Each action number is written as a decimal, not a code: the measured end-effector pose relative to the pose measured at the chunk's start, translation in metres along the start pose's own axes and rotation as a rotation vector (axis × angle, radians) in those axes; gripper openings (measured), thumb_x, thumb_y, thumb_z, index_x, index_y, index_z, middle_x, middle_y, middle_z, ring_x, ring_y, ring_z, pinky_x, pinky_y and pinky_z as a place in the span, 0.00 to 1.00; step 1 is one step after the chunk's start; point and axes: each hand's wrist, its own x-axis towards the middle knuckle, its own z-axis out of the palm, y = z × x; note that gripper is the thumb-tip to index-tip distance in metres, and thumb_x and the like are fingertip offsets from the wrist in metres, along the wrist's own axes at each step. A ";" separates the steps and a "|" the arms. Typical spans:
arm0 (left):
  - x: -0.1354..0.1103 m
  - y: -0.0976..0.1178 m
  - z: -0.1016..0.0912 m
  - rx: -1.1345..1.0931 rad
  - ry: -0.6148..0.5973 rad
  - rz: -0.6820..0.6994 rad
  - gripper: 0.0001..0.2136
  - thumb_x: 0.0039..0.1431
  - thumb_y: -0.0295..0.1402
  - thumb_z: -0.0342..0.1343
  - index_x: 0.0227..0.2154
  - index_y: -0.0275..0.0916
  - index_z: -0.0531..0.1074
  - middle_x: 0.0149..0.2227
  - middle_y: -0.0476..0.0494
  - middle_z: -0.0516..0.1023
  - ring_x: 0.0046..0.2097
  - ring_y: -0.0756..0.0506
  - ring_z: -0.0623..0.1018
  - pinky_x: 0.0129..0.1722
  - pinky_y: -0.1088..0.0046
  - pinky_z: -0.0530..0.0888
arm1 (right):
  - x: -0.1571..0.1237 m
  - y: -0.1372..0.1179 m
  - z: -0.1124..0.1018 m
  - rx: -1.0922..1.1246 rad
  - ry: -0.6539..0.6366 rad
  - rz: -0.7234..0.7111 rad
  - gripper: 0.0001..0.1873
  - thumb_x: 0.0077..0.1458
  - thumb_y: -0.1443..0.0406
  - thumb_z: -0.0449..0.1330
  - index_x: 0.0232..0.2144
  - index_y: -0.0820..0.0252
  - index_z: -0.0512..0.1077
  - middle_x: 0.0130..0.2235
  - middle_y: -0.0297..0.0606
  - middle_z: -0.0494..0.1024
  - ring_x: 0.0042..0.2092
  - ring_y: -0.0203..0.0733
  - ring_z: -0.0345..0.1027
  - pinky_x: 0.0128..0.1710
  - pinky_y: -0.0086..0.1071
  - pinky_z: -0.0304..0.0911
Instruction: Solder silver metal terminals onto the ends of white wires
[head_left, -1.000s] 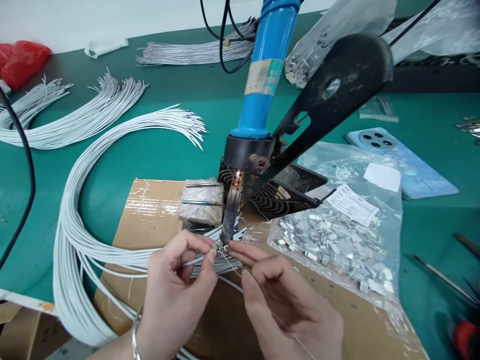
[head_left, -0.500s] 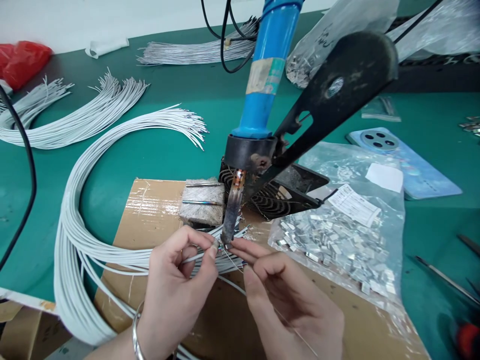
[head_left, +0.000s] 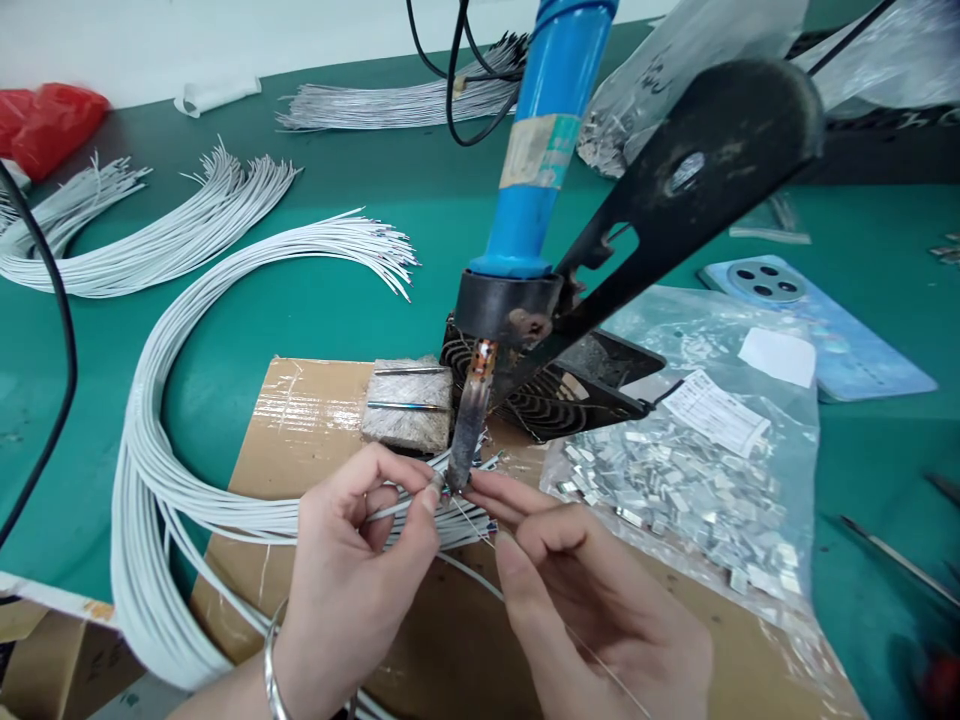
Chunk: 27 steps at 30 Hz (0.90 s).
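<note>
Two hands are held close together below a soldering iron (head_left: 471,430): the left hand (head_left: 352,570) and the right hand (head_left: 600,610). One white wire (head_left: 397,512) is pinched by the left fingers (head_left: 429,503), and a thin wire (head_left: 469,520) by the right fingers (head_left: 504,545) — apparently so that both are kept steady at the iron's tip, above a cardboard box (head_left: 300,430). A white wire bundle (head_left: 131,470) is laid across the box, within easy reach.

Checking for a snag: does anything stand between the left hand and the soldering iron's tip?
Nothing visible does. The left hand's fingertips pinch a white wire right beside the soldering iron's tip, with no other object between them.
</note>
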 end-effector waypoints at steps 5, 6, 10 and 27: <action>-0.001 0.000 0.000 -0.022 -0.001 -0.002 0.05 0.52 0.27 0.62 0.24 0.40 0.73 0.30 0.49 0.82 0.29 0.52 0.76 0.25 0.83 0.70 | 0.002 0.001 0.001 0.001 -0.004 -0.007 0.13 0.62 0.74 0.59 0.28 0.55 0.69 0.49 0.32 0.85 0.51 0.34 0.81 0.51 0.17 0.70; -0.001 0.000 0.000 -0.025 -0.001 -0.002 0.05 0.52 0.27 0.62 0.24 0.40 0.73 0.30 0.49 0.82 0.29 0.52 0.76 0.25 0.83 0.70 | 0.002 0.001 0.002 -0.001 -0.003 -0.009 0.13 0.62 0.74 0.59 0.28 0.55 0.69 0.49 0.32 0.85 0.51 0.34 0.81 0.51 0.17 0.70; 0.000 0.000 0.001 -0.040 0.002 0.013 0.05 0.52 0.27 0.62 0.24 0.40 0.73 0.30 0.49 0.82 0.31 0.51 0.78 0.25 0.84 0.71 | 0.001 0.001 0.002 -0.014 -0.005 -0.016 0.13 0.62 0.75 0.59 0.27 0.55 0.69 0.48 0.32 0.85 0.50 0.34 0.81 0.51 0.17 0.71; -0.001 0.002 -0.001 -0.034 0.003 0.015 0.05 0.51 0.26 0.62 0.24 0.40 0.73 0.29 0.48 0.83 0.29 0.52 0.77 0.23 0.84 0.69 | 0.001 0.000 0.002 0.000 0.002 -0.011 0.12 0.61 0.74 0.60 0.27 0.55 0.69 0.48 0.31 0.85 0.50 0.34 0.81 0.51 0.16 0.71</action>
